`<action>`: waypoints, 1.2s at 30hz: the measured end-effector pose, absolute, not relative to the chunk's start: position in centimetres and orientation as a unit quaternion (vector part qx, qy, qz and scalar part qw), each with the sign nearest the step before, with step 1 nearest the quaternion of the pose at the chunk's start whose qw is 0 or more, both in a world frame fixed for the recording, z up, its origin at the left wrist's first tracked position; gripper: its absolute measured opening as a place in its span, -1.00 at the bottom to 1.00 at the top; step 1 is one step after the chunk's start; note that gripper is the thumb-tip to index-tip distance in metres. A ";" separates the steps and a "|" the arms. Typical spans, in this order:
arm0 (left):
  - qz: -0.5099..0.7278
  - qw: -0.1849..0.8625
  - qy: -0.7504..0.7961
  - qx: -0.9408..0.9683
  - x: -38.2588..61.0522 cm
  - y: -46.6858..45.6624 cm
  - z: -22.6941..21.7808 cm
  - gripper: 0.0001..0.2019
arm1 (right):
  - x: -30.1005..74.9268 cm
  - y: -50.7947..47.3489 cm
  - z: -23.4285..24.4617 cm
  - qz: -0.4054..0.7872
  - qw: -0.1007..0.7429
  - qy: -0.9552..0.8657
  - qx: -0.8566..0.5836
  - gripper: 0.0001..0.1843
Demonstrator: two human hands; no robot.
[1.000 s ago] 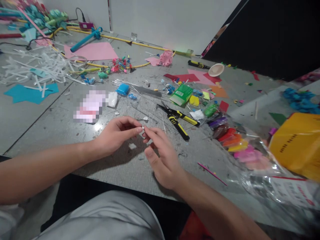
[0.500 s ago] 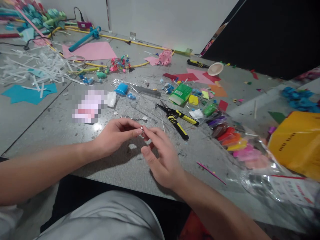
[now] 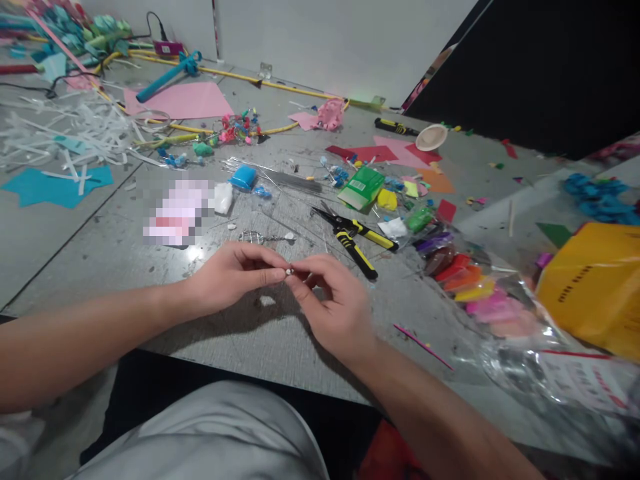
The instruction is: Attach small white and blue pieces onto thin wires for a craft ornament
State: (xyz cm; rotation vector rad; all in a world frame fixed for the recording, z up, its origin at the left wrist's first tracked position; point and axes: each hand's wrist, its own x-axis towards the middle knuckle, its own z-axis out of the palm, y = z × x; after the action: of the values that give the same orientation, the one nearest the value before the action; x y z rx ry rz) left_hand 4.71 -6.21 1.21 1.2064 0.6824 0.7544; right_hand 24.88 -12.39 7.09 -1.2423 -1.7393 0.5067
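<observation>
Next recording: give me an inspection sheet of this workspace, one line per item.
Surface: grey table, scuffed and littered.
Job's things: tiny white piece pinched between both hands' fingertips, above the table.
Clutter: pliers, green box, blue clay, bag of coloured clay, paper strips, pink paper.
Grippers: left hand and right hand both closed on the white piece.
Cables: yellow cable along the far edge.
Surroundings: white wall.

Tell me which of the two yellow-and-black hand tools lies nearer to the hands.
The yellow-and-black cutters, with handles spread, lying just beyond the right hand. The other tool lies far back near the wall, beside the small white bowl.
</observation>
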 end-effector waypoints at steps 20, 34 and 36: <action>0.186 0.516 0.228 0.805 2.6 -2.9 1.2 -0.86 | 26.8 -11.1 6.0 0.356 0.497 -0.588 -0.529 -0.69; 0.067 0.137 0.481 0.864 -0.7 0.5 3.7 -0.72 | 26.9 -9.8 4.5 0.286 0.406 -0.652 -0.573 -0.76; 0.060 0.123 0.508 0.850 -1.5 1.5 3.5 -0.72 | 26.9 -9.8 4.5 0.277 0.403 -0.660 -0.571 -0.78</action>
State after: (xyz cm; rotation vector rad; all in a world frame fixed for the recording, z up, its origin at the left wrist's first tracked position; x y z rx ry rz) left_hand -1.47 1.47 3.54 2.4808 1.4827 0.1758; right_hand 26.92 -9.80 4.52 -1.4416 -1.6676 0.6993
